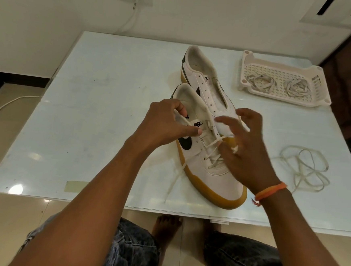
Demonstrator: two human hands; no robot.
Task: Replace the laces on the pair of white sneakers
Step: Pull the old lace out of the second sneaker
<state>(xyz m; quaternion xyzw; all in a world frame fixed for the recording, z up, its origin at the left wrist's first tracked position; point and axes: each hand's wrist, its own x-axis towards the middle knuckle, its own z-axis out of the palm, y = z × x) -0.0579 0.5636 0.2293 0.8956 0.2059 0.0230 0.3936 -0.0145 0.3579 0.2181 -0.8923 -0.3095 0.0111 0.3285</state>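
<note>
Two white sneakers sit mid-tabletop [93, 97], the near sneaker [207, 169] half-laced and the far sneaker [204, 80] at 12 o'clock from it with bare eyelets. Left hand [167, 123] pinches the lace [209, 145] by the tongue; right hand [247, 147] is blurry (looks spread over the lacing, can't tell if it grips anything). At 3 o'clock a loose lace [306, 170] lies tangled, and at 1 o'clock a white basket [285, 63] holds two lace bundles [279, 85].
</note>
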